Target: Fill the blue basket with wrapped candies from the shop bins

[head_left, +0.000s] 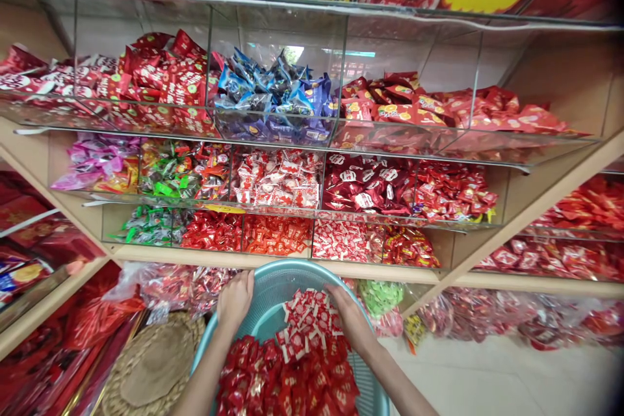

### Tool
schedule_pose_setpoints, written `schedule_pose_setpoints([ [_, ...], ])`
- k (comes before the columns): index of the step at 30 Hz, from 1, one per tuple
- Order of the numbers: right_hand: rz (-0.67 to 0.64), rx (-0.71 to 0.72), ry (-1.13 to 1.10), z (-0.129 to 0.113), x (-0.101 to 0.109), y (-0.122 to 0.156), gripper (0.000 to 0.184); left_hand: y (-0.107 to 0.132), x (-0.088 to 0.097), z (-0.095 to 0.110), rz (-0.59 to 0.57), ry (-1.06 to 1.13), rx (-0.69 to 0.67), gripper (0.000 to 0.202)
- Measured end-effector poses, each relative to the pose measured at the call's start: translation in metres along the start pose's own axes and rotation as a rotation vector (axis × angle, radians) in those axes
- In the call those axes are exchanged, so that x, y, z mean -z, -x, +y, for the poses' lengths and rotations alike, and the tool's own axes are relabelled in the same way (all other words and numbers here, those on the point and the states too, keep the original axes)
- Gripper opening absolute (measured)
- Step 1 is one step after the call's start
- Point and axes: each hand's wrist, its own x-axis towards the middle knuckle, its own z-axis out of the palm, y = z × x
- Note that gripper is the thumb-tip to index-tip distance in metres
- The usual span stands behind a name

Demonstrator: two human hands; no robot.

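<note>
Tall wooden shelf unit (536, 208) fills the view, its lower front edge just behind a teal plastic basket (287, 271). Clear acrylic bins (273, 136) on the shelves hold wrapped sweets, with blue sachets (270, 94) in the top middle bin. A woven round mat (153, 367) lies left of the basket. The basket is held low, in front of the shelf, with a heap of red wrapped sweets (287, 383) at its near side and red-and-white packets (309, 322) on top toward the far rim. Both hands work at the far side of the basket. The left hand (235, 302) is by the rim beside the heap, its fingers (246, 286) together; grip unclear. The right hand (351, 318) is on the packets' right side, its fingers (334, 294) bent down at the heap; cannot tell if they're gripping.
</note>
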Motion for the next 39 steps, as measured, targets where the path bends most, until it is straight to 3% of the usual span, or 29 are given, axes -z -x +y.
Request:
schedule_pose_setpoints([
  [3, -0.004, 0.036, 0.101, -0.002, -0.002, 0.001, 0.069, 0.0, -0.001, 0.0, -0.001, -0.002, 0.004, 0.051],
  [8, 0.023, 0.151, 0.294, -0.017, -0.009, -0.004, 0.043, 0.0, -0.001, 0.001, -0.005, -0.004, 0.006, 0.051],
  [13, -0.129, 0.321, 0.406, -0.023, -0.023, -0.006, 0.049, 0.0, 0.002, 0.001, -0.013, -0.012, -0.006, 0.05],
  [22, -0.224, 0.229, 0.37, -0.013, -0.027, -0.003, 0.05, -0.001, 0.0, 0.001, -0.019, -0.015, -0.008, 0.049],
  [28, -0.087, 0.217, 0.246, -0.029, -0.003, -0.019, 0.041, -0.001, -0.002, 0.0, 0.0, -0.026, -0.018, 0.049],
  [31, 0.049, 0.163, 0.162, -0.027, 0.022, -0.04, 0.037, -0.001, -0.002, 0.0, 0.001, -0.029, -0.013, 0.049],
  [34, 0.136, 0.006, 0.15, -0.009, 0.048, -0.067, 0.035, 0.0, -0.001, 0.001, 0.0, -0.028, -0.013, 0.049],
  [37, 0.118, -0.261, 0.243, 0.019, 0.066, -0.093, 0.037, 0.001, 0.002, 0.002, -0.007, -0.028, -0.007, 0.049],
  [39, 0.049, -0.456, 0.291, 0.037, 0.072, -0.107, 0.048, 0.001, 0.002, 0.002, -0.008, -0.028, -0.006, 0.048],
])
